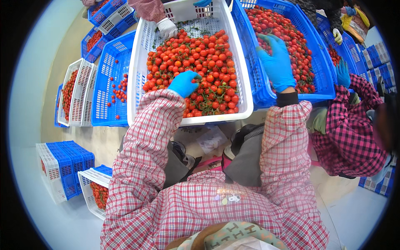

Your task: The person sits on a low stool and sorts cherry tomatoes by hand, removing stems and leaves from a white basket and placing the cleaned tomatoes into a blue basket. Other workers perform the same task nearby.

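Observation:
My left hand (185,83), in a blue glove, rests on the red cherry tomatoes (200,56) near the front of a white plastic crate (247,93). Its fingers bend down among the fruit, and whether they hold any is hidden. Green stems and leaves lie between these tomatoes. My right hand (276,61), also blue-gloved, is over the left side of a blue plastic crate (265,97) heaped with more cherry tomatoes (300,62). The thumb and fingers are spread apart, with no tomato seen between them.
A blue crate (101,78) with a few loose tomatoes adjoins the white one at left. Across from me, a co-worker's white-gloved hand (167,28) touches the tomatoes. Another co-worker's blue-gloved hand (343,73) is at right. Stacked crates (70,170) stand on the floor at lower left.

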The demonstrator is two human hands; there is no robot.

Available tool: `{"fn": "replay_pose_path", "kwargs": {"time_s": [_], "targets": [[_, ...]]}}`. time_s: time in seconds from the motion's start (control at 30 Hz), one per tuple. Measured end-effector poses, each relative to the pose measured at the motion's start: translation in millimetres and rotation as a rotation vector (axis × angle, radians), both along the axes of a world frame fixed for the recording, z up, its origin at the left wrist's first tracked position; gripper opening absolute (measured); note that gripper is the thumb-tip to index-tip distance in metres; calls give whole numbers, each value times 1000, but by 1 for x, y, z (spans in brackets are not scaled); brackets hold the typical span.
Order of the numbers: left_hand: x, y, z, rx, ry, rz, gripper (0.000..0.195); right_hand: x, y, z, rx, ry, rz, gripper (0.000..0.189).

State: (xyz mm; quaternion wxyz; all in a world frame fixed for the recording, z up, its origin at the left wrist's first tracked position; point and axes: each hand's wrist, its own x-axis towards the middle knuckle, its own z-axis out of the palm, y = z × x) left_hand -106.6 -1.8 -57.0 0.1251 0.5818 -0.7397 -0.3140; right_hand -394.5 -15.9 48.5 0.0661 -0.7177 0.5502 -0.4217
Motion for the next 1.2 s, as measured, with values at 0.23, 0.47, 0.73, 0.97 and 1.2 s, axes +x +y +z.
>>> {"fn": "replay_pose_path", "kwargs": {"time_s": [0.23,0.47,0.73,0.97,1.2], "targets": [[-38,-44,-35,-44,-530,67,33,7,8,20,81,-189,19,26],[-39,-53,-57,-148,-437,248,31,1,8,22,86,-237,52,22],[-19,-49,-55,-149,54,336,31,1,12,24,86,-290,44,21],[-31,-25,-37,-189,-207,43,22,3,15,19,-45,-236,14,18],[-51,-4,-26,62,-624,-173,48,14,22,23,32,-251,53,20]]}}
